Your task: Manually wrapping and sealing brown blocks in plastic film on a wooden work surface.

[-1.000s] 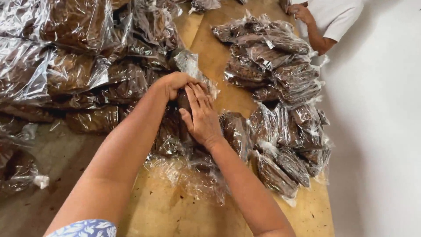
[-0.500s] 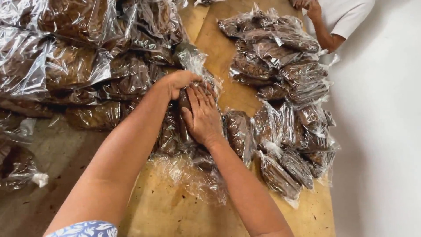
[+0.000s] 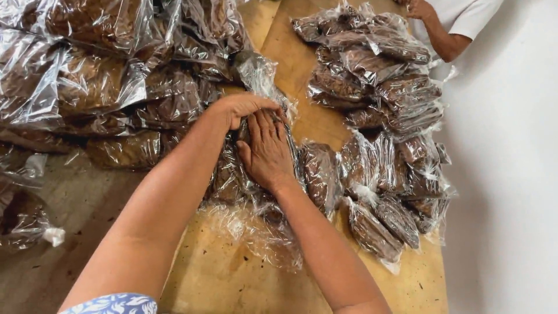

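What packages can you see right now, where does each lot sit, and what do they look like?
Bag under hands: board centre, clear plastic, brown filling; left hand and right hand press on it.
Left pile: upper left, large clear bags, brown contents, crumpled.
Right stack: upper right, flatter clear brown packs, by another person's arm.
Near row: right of the hands, smaller packs, overlapping.
No labels, signs or screens visible.

The clear plastic bag (image 3: 256, 192) is packed with dark brown, shredded stuff — crinkled and glossy. It lies flat on the wooden table (image 3: 232, 279), its loose open end trailing toward the near edge — among other such bags.
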